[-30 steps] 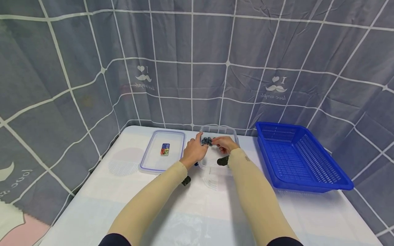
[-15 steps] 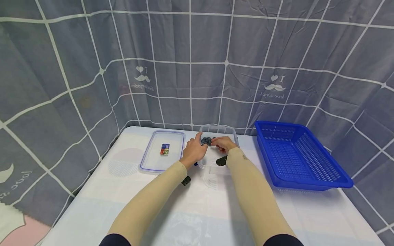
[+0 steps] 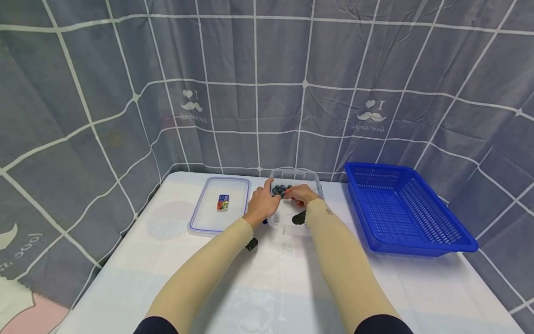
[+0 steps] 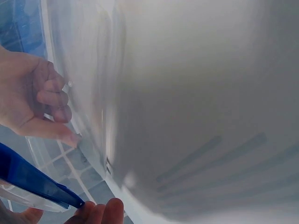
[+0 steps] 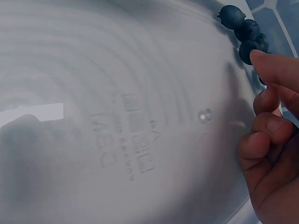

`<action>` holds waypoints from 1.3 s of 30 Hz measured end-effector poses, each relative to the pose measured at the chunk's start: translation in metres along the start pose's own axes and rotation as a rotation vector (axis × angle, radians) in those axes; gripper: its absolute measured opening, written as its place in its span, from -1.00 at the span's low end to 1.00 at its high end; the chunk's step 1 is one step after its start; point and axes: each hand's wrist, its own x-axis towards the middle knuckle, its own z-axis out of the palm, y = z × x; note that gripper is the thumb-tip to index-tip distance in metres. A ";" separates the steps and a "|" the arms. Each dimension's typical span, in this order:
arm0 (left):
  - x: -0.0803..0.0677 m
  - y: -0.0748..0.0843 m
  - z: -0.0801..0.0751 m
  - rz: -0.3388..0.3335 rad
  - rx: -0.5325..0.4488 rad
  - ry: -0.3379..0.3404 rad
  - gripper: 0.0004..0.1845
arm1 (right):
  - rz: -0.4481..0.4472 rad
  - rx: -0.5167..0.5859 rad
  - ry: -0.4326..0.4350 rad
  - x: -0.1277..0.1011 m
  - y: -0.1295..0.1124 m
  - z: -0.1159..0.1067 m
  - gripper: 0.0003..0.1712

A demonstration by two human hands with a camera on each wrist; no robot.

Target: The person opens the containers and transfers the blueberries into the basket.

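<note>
In the head view, dark blueberries [image 3: 278,189] cluster at the left of a clear plastic box [image 3: 319,183]. My left hand [image 3: 263,204] is beside them at the box's left side. The left wrist view shows its fingertips [image 4: 96,213] gripping a blue-and-clear plastic piece [image 4: 35,179], mostly hidden from the head. Over the box, my right hand [image 3: 301,193] reaches in from the right. In the right wrist view its index finger touches a blueberry [image 5: 249,52], with another partly hidden between finger and thumb; the remaining fingers are curled. More blueberries [image 5: 231,17] line up beyond.
Left of the box lies a clear lid [image 3: 202,218] with a blue seal, bearing a small blue packet [image 3: 223,202] with a colourful print. A blue plastic basket [image 3: 396,211] stands on the right of the white table [image 3: 258,297]. Grey checked curtains [image 3: 275,106] hang behind.
My right hand has shifted slightly left, closer to the left hand and the blueberries. The left hand stays nearly still. The view has turned a little.
</note>
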 end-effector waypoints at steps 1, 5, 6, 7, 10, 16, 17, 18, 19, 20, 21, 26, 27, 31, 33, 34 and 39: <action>0.000 0.000 0.000 0.000 -0.002 0.000 -0.32 | 0.001 -0.008 -0.001 0.000 0.000 0.000 -0.64; 0.000 -0.001 0.000 0.004 -0.008 0.001 -0.32 | -0.002 -0.032 0.001 -0.002 -0.003 0.001 -0.64; 0.001 -0.001 0.000 0.005 -0.009 0.002 -0.32 | -0.002 -0.034 0.003 -0.003 -0.004 0.001 -0.64; 0.001 -0.001 0.001 0.006 -0.009 0.004 -0.32 | -0.001 -0.032 0.006 -0.003 -0.004 0.002 -0.64; 0.001 -0.001 0.001 0.005 -0.006 0.005 -0.31 | 0.000 -0.029 0.016 -0.004 -0.005 0.002 -0.66; 0.000 -0.001 0.001 0.004 -0.001 0.010 -0.31 | -0.012 -0.042 0.033 -0.002 -0.004 0.004 -0.66; 0.000 -0.001 0.001 0.004 -0.003 0.011 -0.31 | -0.009 -0.045 0.036 0.000 -0.004 0.005 -0.66; 0.000 -0.001 0.001 0.005 -0.005 0.013 -0.31 | -0.007 -0.047 0.037 0.001 -0.004 0.005 -0.66; 0.000 -0.001 0.000 0.005 -0.007 0.012 -0.31 | -0.001 -0.049 0.038 0.003 -0.004 0.005 -0.66; 0.000 -0.001 0.000 0.006 -0.009 0.011 -0.31 | 0.004 -0.050 0.038 0.004 -0.004 0.005 -0.67; 0.000 -0.001 0.000 0.006 -0.010 0.010 -0.31 | 0.008 -0.053 0.037 0.005 -0.004 0.005 -0.69; 0.001 -0.001 0.000 0.006 -0.006 0.008 -0.32 | 0.009 -0.068 0.023 0.006 -0.006 0.005 -0.77; 0.001 -0.001 0.000 0.007 -0.003 0.009 -0.32 | 0.005 -0.069 0.023 0.005 -0.006 0.005 -0.76; 0.001 -0.002 0.000 0.010 -0.006 0.014 -0.32 | -0.010 -0.066 0.039 0.003 -0.005 0.007 -0.70; 0.001 -0.002 0.001 0.010 -0.005 0.015 -0.32 | -0.018 -0.069 0.043 0.001 -0.005 0.007 -0.68; 0.001 -0.002 0.001 0.010 -0.006 0.016 -0.32 | -0.020 -0.071 0.044 0.000 -0.005 0.007 -0.68; 0.002 -0.003 0.002 0.011 -0.009 0.016 -0.31 | -0.024 -0.079 0.038 -0.002 -0.006 0.005 -0.68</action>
